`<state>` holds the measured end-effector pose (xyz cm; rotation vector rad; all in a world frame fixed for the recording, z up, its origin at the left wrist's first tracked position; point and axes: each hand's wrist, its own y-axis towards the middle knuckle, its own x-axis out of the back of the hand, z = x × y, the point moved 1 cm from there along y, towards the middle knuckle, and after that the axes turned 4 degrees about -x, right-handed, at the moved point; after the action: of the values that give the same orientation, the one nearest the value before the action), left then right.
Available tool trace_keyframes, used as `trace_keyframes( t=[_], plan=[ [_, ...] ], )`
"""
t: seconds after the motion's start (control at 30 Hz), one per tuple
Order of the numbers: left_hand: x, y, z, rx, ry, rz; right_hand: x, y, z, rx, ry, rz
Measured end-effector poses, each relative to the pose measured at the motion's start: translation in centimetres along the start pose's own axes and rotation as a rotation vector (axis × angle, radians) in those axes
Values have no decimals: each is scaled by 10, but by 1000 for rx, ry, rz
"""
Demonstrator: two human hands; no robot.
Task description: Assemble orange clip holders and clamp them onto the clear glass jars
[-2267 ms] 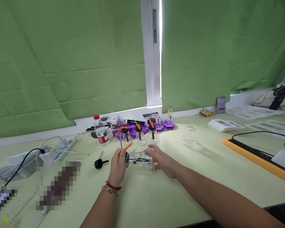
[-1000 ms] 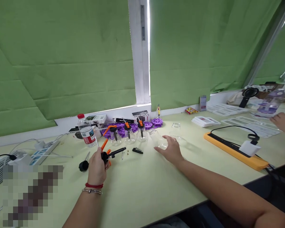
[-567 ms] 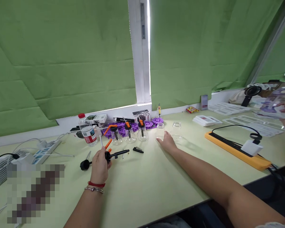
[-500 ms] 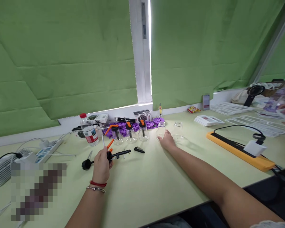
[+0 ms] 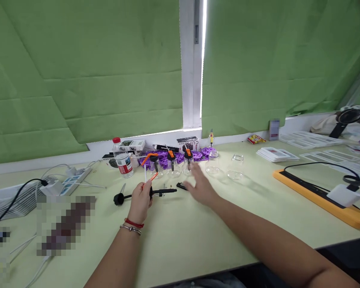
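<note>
My left hand (image 5: 141,202) is closed around a black nozzle-like part (image 5: 163,192) with an orange lever (image 5: 154,176) and a white tube. A black round cap with a stem (image 5: 119,199) lies to its left. My right hand (image 5: 202,187) hovers with fingers apart and nothing visible in it, slightly blurred. Beneath its fingertips lies a small black piece (image 5: 181,186). Just behind stand several small clear glass bottles fitted with black and orange tops, such as this glass bottle (image 5: 173,172). Two topless glass bottles, a nearer one (image 5: 213,164) and another (image 5: 236,170), stand to the right.
A water bottle with a red cap (image 5: 123,160) stands back left, beside small boxes and purple perforated pieces (image 5: 208,152). On the right are a yellow power strip (image 5: 318,196) with a white charger and a stack of cards (image 5: 274,154). Cables lie at the left.
My right hand has drawn back left from the topless glass bottles, its fingers now apart. My left hand still holds the black part. The view has shifted slightly.
</note>
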<state>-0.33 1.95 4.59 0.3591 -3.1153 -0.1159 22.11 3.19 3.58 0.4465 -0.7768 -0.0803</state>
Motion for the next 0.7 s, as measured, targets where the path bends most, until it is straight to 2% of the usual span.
trace_keyframes(
  t=[0.07,0.13,0.23,0.37,0.47,0.6,0.7],
  plan=[
    [-2,-2,1,-17,20,0,-7,-13,33,240,-43,222],
    [-4,-3,1,-59,37,2,-12,-21,55,243,-117,304],
    [-4,-6,0,-139,57,40,-17,-24,69,148,-149,317],
    [0,-7,-2,-283,84,122,-16,-22,70,94,19,268],
    [6,-5,-4,-475,198,108,-17,-21,68,22,251,264],
    [9,-8,-9,-769,310,108,-21,-25,71,-312,880,450],
    [6,-13,-11,-841,299,176,-23,-30,77,-422,1231,558]
  ],
)
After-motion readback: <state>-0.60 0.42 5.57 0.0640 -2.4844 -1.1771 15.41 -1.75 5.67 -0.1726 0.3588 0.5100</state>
